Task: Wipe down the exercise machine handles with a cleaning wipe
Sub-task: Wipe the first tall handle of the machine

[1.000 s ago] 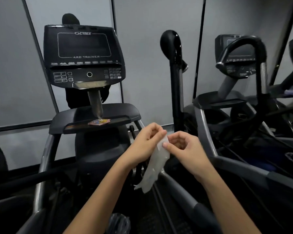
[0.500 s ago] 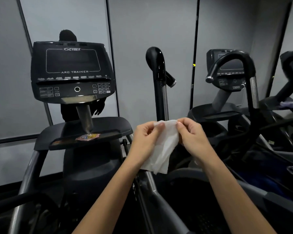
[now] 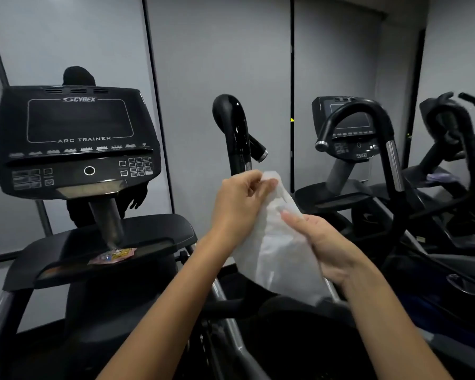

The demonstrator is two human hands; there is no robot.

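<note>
A white cleaning wipe hangs unfolded in front of me at centre. My left hand pinches its top corner between thumb and fingertips. Under the wipe's right side lies my right hand, its fingers nearly straight and the sheet draped over the palm. Just behind the hands stands the black upright handle of the Cybex Arc Trainer, with a short side grip. The wipe is apart from the handle.
The machine's console and tray with a small colourful packet are at left. A second machine with a curved black handle and console stands at right. Grey wall panels are behind.
The wipe has been opened from a folded strip into a wide sheet. My right hand let go of the top edge and dropped beneath the sheet. The view tilted upward.
</note>
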